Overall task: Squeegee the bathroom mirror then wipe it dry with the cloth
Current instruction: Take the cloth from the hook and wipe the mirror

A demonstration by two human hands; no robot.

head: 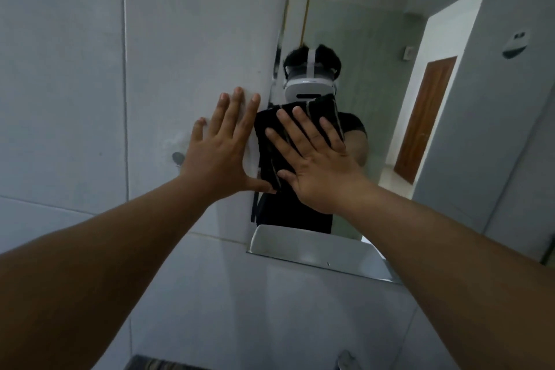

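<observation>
The bathroom mirror (387, 117) hangs on the tiled wall ahead, with a person in a white headset reflected in it. A dark cloth with pale stripes (270, 141) lies flat against the mirror's left part. My right hand (318, 162) presses on the cloth with its fingers spread. My left hand (223, 147) rests flat on the wall tile just left of the mirror's edge, fingers apart, thumb touching the cloth's lower edge. No squeegee is in view.
Pale wall tiles (75, 99) fill the left side. A round metal fitting (178, 157) sticks out of the wall by my left wrist. A white basin is reflected (300, 243) at the mirror's bottom edge. A chrome tap (345, 359) shows at the bottom.
</observation>
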